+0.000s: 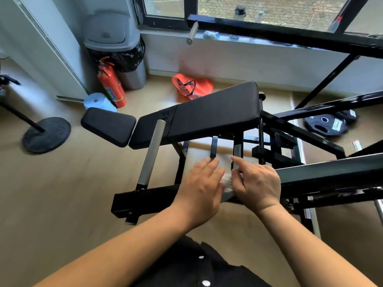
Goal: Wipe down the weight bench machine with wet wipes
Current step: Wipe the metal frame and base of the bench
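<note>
The black weight bench machine [215, 112] fills the middle of the view, its padded back sloping up to the right. Low in front runs a black frame bar [145, 198] with a grey metal peg [151, 154] standing on it. Both my hands lie on that bar side by side. Between them shows a crumpled white wet wipe [227, 183]. My left hand [202, 183] rests flat with straight fingers against the wipe's left side. My right hand [257, 181] has its fingers bent down over the wipe's right side.
A grey bin [116, 40] and a red fire extinguisher [112, 83] stand in the far corner, with a blue paper roll [97, 102] beside them. An orange bag [192, 84] lies on the floor. Weight plates [329, 124] lie at right. A black round stand base [46, 134] sits left.
</note>
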Available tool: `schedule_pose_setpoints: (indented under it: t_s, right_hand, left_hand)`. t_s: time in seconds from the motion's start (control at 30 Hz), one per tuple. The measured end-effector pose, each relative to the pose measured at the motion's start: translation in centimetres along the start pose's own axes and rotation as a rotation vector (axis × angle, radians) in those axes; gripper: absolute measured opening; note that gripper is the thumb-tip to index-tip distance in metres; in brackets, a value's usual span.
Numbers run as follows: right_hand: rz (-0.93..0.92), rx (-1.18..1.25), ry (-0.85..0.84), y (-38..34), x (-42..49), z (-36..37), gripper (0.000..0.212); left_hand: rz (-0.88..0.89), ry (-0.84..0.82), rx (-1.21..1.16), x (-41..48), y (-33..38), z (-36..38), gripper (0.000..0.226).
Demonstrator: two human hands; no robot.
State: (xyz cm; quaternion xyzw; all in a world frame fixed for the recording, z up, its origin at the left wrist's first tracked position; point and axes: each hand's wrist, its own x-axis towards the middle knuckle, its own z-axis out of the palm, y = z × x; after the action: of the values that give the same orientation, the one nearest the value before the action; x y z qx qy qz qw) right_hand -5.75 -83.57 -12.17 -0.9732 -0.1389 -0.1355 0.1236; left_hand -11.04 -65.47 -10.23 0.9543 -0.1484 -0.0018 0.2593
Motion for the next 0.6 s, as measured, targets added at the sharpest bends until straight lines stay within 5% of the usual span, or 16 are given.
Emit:
schedule_pose_setpoints:
  t_s: [0.23,0.37,0.47,0.6]
  right_hand:
    - [0.218,0.474,0.02,1.2,0.9,-2.2,0.041]
    - [0.24,-0.095,-0.014,4.1,1.2,-1.8,0.032]
    - [0.327,-0.105,-0.097,3.8,1.0,-1.6,0.035]
    - [0.259,-0.065,0.0,3.9,1.0,-1.4,0.033]
  left_hand:
    - [0.003,-0.254,-0.023,4.4,1.7,1.5,0.035]
    - [0.076,-0.367,0.05,5.0,1.0,1.0,0.053]
    - [0.149,-0.389,0.144,2.5,-1.0,0.4,0.061]
    - [0.177,-0.419,0.213,1.3,-3.1,-0.3,0.067]
